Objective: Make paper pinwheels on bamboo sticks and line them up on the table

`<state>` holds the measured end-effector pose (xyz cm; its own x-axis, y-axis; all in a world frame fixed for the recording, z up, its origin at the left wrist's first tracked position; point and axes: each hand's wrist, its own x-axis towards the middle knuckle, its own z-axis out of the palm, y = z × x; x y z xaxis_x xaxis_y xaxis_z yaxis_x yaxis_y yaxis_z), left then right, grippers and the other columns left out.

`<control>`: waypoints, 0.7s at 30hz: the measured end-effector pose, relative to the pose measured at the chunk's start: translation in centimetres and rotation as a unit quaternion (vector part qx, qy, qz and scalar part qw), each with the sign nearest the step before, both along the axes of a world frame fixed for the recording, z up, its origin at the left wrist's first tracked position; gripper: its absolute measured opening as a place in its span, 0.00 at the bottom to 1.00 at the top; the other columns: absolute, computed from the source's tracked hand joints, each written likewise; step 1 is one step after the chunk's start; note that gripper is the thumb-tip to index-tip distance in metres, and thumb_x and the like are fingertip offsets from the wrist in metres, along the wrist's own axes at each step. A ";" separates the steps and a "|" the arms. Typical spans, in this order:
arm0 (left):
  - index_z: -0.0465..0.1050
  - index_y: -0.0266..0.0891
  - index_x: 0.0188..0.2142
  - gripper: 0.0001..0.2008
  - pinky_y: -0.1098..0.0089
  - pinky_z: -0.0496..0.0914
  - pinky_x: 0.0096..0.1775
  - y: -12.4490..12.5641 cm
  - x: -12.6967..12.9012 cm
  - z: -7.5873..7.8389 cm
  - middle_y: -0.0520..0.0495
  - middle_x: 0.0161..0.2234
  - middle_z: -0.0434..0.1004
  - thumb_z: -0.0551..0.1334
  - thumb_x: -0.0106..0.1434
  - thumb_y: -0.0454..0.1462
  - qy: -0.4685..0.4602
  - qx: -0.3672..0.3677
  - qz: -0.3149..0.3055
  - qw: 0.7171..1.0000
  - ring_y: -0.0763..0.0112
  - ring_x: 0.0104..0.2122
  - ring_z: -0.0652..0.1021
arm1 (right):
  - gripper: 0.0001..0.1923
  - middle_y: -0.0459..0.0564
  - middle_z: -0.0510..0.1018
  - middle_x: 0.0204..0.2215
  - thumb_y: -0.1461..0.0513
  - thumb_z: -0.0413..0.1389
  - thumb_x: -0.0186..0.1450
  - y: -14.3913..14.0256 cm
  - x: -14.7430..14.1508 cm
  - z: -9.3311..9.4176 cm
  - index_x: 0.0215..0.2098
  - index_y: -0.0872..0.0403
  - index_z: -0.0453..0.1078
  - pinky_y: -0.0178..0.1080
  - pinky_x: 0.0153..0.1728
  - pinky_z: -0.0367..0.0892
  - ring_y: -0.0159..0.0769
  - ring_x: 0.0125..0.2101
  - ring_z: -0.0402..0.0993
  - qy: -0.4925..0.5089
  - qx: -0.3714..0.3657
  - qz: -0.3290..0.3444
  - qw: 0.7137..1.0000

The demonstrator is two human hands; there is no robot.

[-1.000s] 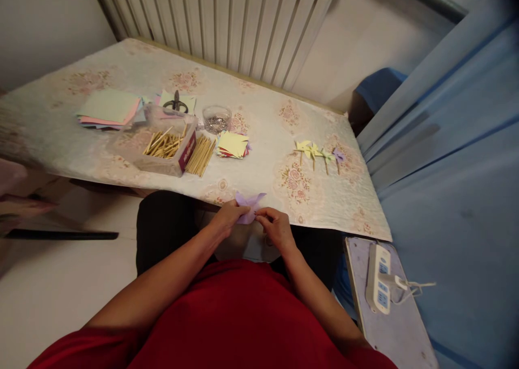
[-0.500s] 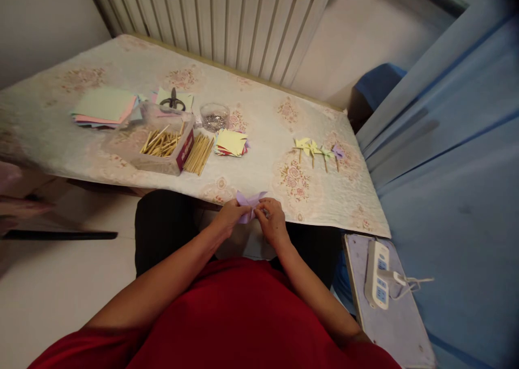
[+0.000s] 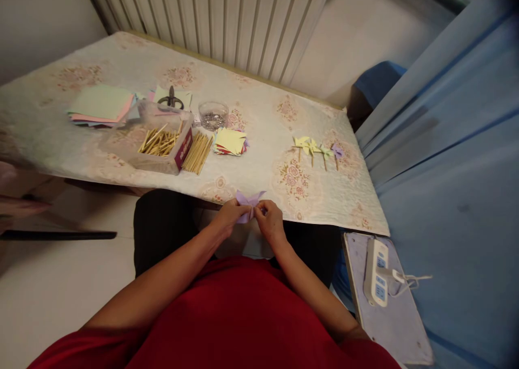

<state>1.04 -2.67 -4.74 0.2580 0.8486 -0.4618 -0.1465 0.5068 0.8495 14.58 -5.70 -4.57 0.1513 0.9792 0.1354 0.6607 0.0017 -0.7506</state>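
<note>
1. Purple paper piece (image 3: 248,201): a folded sheet with pointed flaps, held at the near edge of the table (image 3: 259,114), above the person's lap.
2. Left hand (image 3: 229,218): fingers closed on the left part of the purple paper piece, pinching it from below and the side.
3. Right hand (image 3: 269,221): fingertips pressed together at the centre of the paper, directly beside the left hand; whether a small item sits between these fingertips cannot be told.
4. Beyond the grip and to the right: a row of finished paper pinwheels (image 3: 318,150) on sticks, lying flat on the table, well apart from the hands.
5. Beyond the grip, slightly left: a small stack of cut coloured squares (image 3: 230,142); just beside it, loose wooden sticks (image 3: 198,152) touching a clear box (image 3: 160,137) that holds more sticks.
6. Farther from the grip: a glass bowl (image 3: 213,114) with small shiny contents, scissors (image 3: 171,99) lying on paper, and a large stack of coloured sheets (image 3: 101,104) at far left.
7. Right of the grip and lower: a power strip (image 3: 376,272) with a plugged cable, on a grey board beside the person.
</note>
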 end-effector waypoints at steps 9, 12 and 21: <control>0.73 0.35 0.28 0.07 0.72 0.64 0.28 -0.2 0.0 0.1 0.50 0.23 0.74 0.63 0.46 0.34 -0.006 0.005 -0.005 1.000 0.72 0.23 0.72 | 0.08 0.47 0.72 0.24 0.65 0.53 0.58 0.1 -0.2 0.1 0.21 0.51 0.64 0.38 0.34 0.60 0.36 0.28 0.66 0.001 -0.017 -0.009 1.000; 0.72 0.35 0.27 0.07 0.72 0.63 0.28 -0.1 0.0 0.0 0.50 0.23 0.74 0.63 0.46 0.34 0.007 0.008 0.000 1.000 0.72 0.24 0.72 | 0.08 0.46 0.72 0.23 0.65 0.53 0.58 0.1 -0.3 0.1 0.21 0.52 0.64 0.37 0.33 0.60 0.35 0.28 0.66 -0.004 -0.018 -0.003 1.000; 0.71 0.36 0.25 0.06 0.73 0.59 0.27 0.0 -0.1 -0.2 0.52 0.22 0.72 0.63 0.46 0.36 0.044 0.021 -0.017 0.999 0.75 0.22 0.68 | 0.08 0.48 0.74 0.25 0.64 0.55 0.60 0.2 -0.3 0.2 0.22 0.53 0.66 0.38 0.35 0.61 0.36 0.30 0.68 -0.021 -0.025 0.004 0.999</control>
